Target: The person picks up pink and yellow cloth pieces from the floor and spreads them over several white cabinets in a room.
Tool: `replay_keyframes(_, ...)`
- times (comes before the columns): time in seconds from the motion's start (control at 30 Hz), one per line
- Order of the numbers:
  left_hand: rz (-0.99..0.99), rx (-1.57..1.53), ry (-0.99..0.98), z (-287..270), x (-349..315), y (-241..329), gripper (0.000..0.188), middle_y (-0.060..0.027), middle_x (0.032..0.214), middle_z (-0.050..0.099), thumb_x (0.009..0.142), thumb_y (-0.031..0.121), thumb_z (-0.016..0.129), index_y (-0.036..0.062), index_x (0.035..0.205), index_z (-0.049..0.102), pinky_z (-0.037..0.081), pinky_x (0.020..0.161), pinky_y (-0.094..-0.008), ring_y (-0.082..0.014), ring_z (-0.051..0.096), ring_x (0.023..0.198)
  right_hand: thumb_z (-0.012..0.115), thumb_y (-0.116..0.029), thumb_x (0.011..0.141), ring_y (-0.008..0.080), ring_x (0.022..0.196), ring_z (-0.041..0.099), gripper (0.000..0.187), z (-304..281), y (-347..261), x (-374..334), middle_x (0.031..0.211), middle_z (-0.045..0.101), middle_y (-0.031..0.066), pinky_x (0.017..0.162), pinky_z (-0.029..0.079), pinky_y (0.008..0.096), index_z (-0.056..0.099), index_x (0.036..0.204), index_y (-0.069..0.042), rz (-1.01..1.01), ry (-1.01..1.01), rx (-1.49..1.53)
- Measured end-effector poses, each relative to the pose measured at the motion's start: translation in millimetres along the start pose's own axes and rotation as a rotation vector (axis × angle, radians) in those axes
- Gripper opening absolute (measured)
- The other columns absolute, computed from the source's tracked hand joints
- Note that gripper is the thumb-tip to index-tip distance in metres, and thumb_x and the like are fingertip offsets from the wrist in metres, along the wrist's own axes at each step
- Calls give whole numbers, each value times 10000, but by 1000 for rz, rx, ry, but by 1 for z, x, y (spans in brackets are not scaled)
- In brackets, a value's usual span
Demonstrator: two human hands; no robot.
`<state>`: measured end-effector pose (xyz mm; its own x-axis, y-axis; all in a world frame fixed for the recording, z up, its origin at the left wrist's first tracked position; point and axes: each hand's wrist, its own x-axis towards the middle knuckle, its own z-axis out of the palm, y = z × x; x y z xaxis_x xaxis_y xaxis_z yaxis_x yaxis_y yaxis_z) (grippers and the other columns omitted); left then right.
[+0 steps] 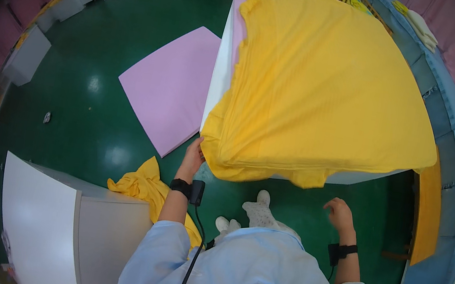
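The yellow cover (339,88) lies spread on top of the white table (216,92), which serves here as the reference point. The cover bunches in folds along the table's left side and droops unevenly over its near edge; a strip of pink layer (237,20) shows beneath it at the far left corner. The two hands are well apart. The left hand (193,155) is at the table's near left corner, touching the hanging cover; its fingertips are partly hidden, so whether they pinch the fabric cannot be determined. The right hand (340,214) is held off the table's near edge, clear of the cover, fingers loosely bent. A pink mat (170,87) is on the green floor left of the table. Toward the wearer from the table's near left corner, a crumpled yellow cloth (150,189) lies beside a white cabinet (38,231).
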<state>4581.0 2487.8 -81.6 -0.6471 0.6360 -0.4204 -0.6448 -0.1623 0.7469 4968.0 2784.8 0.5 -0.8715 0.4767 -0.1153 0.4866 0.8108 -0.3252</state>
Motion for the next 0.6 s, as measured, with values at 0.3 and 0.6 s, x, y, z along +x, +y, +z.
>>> replay_keyframes(0.3,-58,-62,-252,8,-3,-27,444,-96,1234,466,883,225,513,11,1245,371,384,943,-364,-224,465,1124,492,-27,696,325,794,573,167,59,22,-88,826,613,146,685,472,392,639,768,-60,298,-166,83)
replay_keyframes(0.6,236,-118,258,26,38,-55,362,-69,1154,500,892,163,500,40,1218,399,417,892,-382,-246,491,1050,524,-59,688,343,711,575,126,44,23,-76,757,605,170,636,469,390,626,755,-29,242,-74,159)
